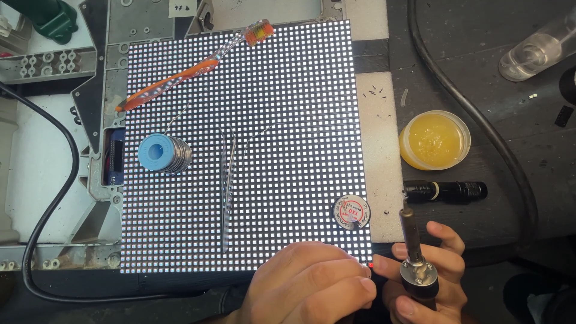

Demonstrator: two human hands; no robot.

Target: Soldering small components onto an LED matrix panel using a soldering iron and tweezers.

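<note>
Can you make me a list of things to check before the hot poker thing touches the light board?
1. Grip on the soldering iron: the right hand is wrapped around its handle. Ok.
2. Tip direction: it points up, away from the fingers. Ok.
3. Left hand: it rests on the lit panel at its lower right corner, close beside the iron. Not ok.
4. Solder within reach: the spool lies on the panel, well to the left. Ok.
5. Tweezers and toothbrush: they lie on the panel, away from the corner. Ok.
6. Tip hot or clean: cannot tell.
</note>
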